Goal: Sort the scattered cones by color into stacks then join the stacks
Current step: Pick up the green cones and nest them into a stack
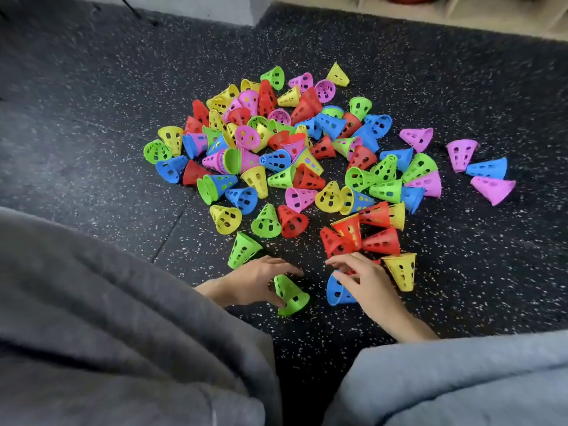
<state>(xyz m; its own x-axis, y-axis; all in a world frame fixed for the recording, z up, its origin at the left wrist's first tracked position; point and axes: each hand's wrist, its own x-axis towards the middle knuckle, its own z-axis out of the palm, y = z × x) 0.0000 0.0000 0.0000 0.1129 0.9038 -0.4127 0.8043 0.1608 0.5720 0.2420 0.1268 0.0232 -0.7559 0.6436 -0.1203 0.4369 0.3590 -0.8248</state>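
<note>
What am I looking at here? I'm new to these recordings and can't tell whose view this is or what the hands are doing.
There is no machine: a person wears a camera on the head, so this one picture looks forward and down at their own arms. Many small perforated plastic cones, red, blue, green, yellow and pink, lie scattered on a dark speckled floor, still unsorted. The left hand grips a green cone near its narrow end. The right hand reaches over a blue cone, fingers touching something red; what exactly is hidden. The grey cloth below is the person's clothing.
</note>
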